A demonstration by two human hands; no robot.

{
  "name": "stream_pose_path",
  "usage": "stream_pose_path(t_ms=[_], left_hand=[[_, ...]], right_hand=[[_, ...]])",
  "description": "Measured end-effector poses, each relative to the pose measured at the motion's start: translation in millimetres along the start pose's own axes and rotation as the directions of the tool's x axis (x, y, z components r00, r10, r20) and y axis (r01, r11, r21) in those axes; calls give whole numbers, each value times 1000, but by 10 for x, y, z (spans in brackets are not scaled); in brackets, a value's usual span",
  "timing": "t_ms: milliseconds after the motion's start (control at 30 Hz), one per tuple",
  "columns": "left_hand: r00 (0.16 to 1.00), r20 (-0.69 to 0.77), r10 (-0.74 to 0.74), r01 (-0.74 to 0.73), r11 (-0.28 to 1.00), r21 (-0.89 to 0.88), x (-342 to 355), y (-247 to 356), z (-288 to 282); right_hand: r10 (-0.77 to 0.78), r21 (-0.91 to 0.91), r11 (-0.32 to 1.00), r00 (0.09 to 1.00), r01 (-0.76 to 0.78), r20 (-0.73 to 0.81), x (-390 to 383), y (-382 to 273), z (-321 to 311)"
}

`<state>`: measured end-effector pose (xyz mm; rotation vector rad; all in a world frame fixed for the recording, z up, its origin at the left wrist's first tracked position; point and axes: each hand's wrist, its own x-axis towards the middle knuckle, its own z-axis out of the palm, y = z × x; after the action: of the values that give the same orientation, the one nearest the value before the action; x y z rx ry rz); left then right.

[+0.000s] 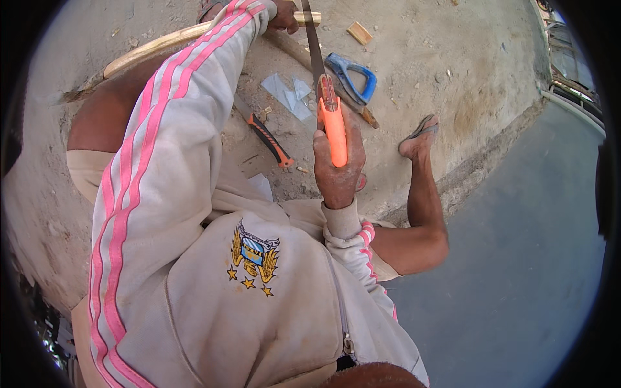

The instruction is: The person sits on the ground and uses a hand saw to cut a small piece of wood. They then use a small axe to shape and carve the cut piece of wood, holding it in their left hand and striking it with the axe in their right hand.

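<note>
My right hand (339,171) is wrapped around the orange handle of a folding saw (333,129). Its narrow dark blade points away from me and crosses a pale wooden strip (168,41) near that strip's right end. Just left of the blade, my left hand (283,17) grips the strip, which runs across toward my left leg. How far the blade sits in the wood cannot be made out. Between my legs lies a tool with a black-and-orange handle (270,141) and a metal blade partly behind my left sleeve.
A blue D-shaped handle (352,77) lies by a rough brown stick (362,111). Clear plastic scraps (288,95) and a wood offcut (359,33) lie on the dusty ground. My sandalled right foot (420,136) is beside a low ledge, with a smooth grey surface (504,258) beyond.
</note>
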<state>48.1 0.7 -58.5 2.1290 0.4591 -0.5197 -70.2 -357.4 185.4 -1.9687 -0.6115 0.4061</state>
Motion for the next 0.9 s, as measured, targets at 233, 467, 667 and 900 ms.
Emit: stream_pose_path(t_ms=[233, 467, 667, 900], left_hand=[[990, 82, -110, 114, 993, -43, -399, 501, -236], [971, 166, -175, 184, 982, -39, -474, 745, -165], [971, 236, -44, 71, 991, -110, -338, 580, -136], [991, 130, 37, -46, 997, 68, -313, 513, -208]], right_hand=[[47, 8, 999, 999, -47, 0, -406, -71, -183], [149, 58, 987, 989, -150, 7, -62, -40, -92], [56, 17, 998, 997, -55, -52, -273, 21, -64], [22, 53, 998, 999, -20, -41, 43, 74, 114]])
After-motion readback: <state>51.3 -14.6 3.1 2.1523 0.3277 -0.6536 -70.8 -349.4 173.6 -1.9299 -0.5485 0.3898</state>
